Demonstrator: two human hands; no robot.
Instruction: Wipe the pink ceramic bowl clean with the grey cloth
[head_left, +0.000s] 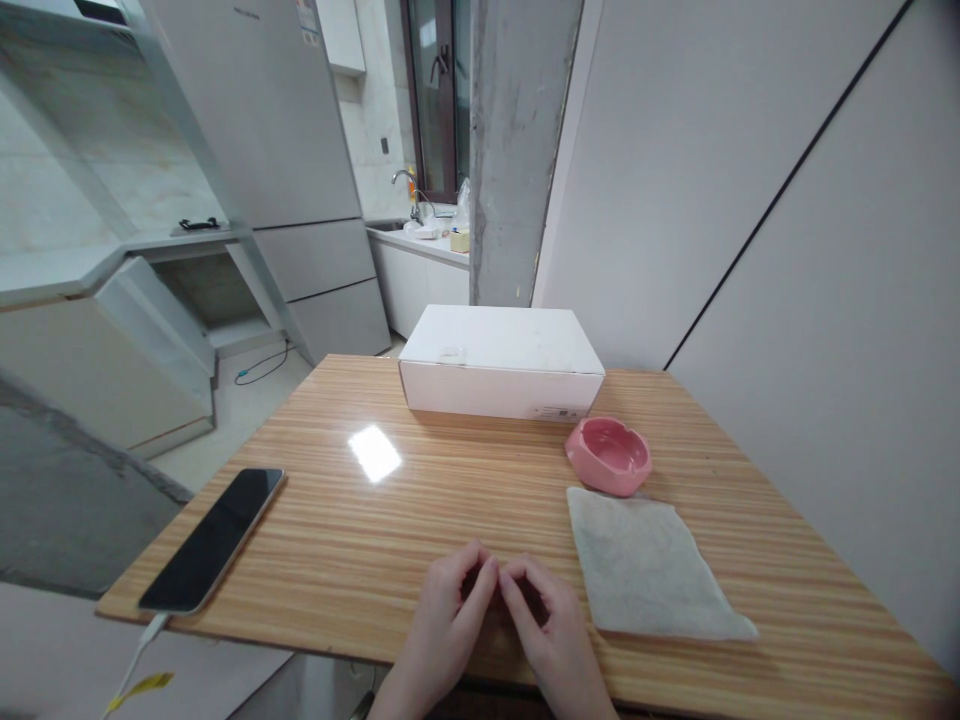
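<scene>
The left hand (448, 620) and right hand (551, 630) sit over the bench's (330, 520) near edge, fingers curled, tips pressed together, pinching nothing visible. Just right lies a cloth (645, 565), probably soft and light, easiest lifted by an edge; beyond it, a pink ashtray (608, 457)

The left hand (448, 618) and right hand (553, 635) curl inward, palms down; their fingertips touch.

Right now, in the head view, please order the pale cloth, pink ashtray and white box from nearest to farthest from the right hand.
Right hand:
1. Pale cloth, right side.
2. Pink ashtray, farther, right side.
3. White box, at the back.
</scene>
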